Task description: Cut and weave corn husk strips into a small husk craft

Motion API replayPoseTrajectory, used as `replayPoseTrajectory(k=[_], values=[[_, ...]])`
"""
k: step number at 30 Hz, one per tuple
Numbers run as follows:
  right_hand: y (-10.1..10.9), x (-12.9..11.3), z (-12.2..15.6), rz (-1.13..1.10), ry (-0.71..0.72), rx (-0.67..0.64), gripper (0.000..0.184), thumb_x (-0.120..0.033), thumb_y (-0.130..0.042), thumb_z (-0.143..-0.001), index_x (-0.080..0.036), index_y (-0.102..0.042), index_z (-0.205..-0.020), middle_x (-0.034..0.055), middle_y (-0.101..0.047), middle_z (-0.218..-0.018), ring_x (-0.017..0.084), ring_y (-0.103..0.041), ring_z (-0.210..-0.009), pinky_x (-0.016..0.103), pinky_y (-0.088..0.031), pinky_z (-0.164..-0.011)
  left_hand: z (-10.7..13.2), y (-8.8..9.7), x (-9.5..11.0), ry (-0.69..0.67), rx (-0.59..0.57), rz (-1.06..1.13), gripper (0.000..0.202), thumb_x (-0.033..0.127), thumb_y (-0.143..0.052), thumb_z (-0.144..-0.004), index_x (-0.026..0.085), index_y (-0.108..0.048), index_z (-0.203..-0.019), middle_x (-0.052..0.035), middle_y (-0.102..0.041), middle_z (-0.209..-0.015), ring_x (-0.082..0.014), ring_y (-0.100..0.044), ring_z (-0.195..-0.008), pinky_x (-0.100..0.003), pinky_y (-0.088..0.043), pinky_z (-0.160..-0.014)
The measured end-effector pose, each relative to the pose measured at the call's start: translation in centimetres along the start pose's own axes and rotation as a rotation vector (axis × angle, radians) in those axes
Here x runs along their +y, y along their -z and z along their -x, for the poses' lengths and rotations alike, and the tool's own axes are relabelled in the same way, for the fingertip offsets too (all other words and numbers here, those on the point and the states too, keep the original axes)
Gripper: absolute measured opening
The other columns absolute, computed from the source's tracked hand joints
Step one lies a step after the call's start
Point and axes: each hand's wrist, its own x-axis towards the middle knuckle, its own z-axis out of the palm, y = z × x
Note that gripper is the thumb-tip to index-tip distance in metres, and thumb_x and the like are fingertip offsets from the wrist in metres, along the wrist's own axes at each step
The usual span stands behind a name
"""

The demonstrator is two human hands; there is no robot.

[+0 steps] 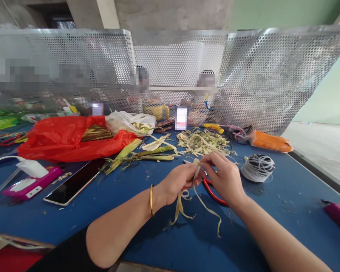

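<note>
Between my two hands is a pale corn husk strip (197,173), with long thin ends trailing over the blue table (147,230). My left hand (180,179), a gold bangle at its wrist, is closed round the strip. Fingertips of my right hand (223,175) pinch the strip's upper end. Below my left hand hang more husk shreds (180,209) and a small white ring (184,194). Under my hands lie red-handled scissors (215,194), partly hidden, their blade tip pointing left.
Shredded husk (204,141) is piled beyond my hands. A thread spool (257,168) and an orange packet (270,141) lie right. Leftward are a black phone (73,183), a purple power strip (32,183) and a red bag (59,136). A perforated metal screen (178,49) bounds the back.
</note>
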Motion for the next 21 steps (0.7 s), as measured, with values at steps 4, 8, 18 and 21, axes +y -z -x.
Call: replayPoseTrajectory(k=[4, 8, 18, 21], values=[[0.06, -0.14, -0.06, -0.003, 0.001, 0.012, 0.012, -0.019, -0.054, -0.088, -0.022, -0.055, -0.077, 0.0006, -0.060, -0.081, 0.016, -0.057, -0.073, 0.026, -0.040, -0.067, 0.04, -0.01, 0.09, 0.081, -0.003, 0.023, 0.034, 0.048, -0.047, -0.086, 0.017, -0.053, -0.074, 0.0035, -0.044, -0.064, -0.0054, -0.023, -0.047, -0.022, -0.013, -0.045], [-0.12, 0.01, -0.18, -0.080, -0.043, 0.012, 0.011, -0.019, -0.056, -0.086, -0.022, -0.053, -0.076, 0.0009, -0.065, -0.085, 0.017, -0.060, -0.079, 0.026, -0.042, -0.071, 0.15, -0.07, 0.17, 0.102, -0.035, 0.018, 0.035, 0.050, -0.045, -0.087, 0.017, -0.054, -0.078, 0.0046, -0.040, -0.063, -0.0058, -0.021, -0.048, -0.022, -0.013, -0.045], [-0.19, 0.17, -0.23, -0.333, -0.149, -0.070, 0.008, -0.023, -0.056, -0.085, -0.021, -0.058, -0.078, -0.0008, -0.066, -0.069, 0.014, -0.057, -0.066, 0.026, -0.044, -0.066, 0.36, -0.34, 0.41, 0.086, -0.039, -0.013, 0.036, 0.053, -0.052, -0.083, 0.017, -0.052, -0.080, 0.0052, -0.036, -0.063, -0.0075, -0.020, -0.052, -0.024, -0.012, -0.047], [-0.27, 0.22, -0.31, -0.407, -0.176, -0.097, 0.009, -0.025, -0.057, -0.085, -0.020, -0.059, -0.077, -0.0006, -0.065, -0.068, 0.014, -0.057, -0.065, 0.027, -0.045, -0.065, 0.44, -0.50, 0.64, 0.104, 0.007, -0.032, 0.033, 0.049, -0.056, -0.081, 0.017, -0.052, -0.078, 0.0057, -0.034, -0.061, -0.0073, -0.021, -0.051, -0.024, -0.012, -0.047]])
